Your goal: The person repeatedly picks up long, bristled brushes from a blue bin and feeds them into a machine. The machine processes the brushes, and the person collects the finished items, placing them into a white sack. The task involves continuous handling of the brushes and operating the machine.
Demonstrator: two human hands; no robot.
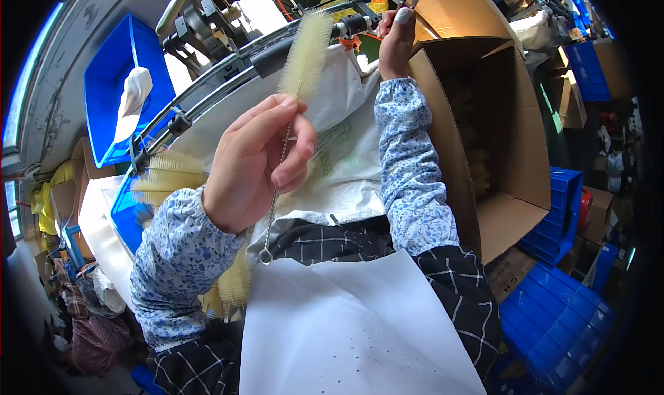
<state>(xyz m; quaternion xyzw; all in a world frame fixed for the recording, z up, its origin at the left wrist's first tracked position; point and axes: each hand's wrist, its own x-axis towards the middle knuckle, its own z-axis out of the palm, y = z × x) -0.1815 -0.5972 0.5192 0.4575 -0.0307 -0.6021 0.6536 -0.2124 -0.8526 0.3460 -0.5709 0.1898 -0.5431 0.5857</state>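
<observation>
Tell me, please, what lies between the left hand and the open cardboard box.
Between the left hand and box, the head view shows white sheeting and the right arm's floral sleeve.

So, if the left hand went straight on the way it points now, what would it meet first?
Beyond the brush it holds, the left hand would probably meet the dark bar crossing ahead, though depth is unclear.

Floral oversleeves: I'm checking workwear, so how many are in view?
2: one oversleeve below the left hand, which holds a pale-bristled brush; the other oversleeve below the right hand. No others show.
</observation>
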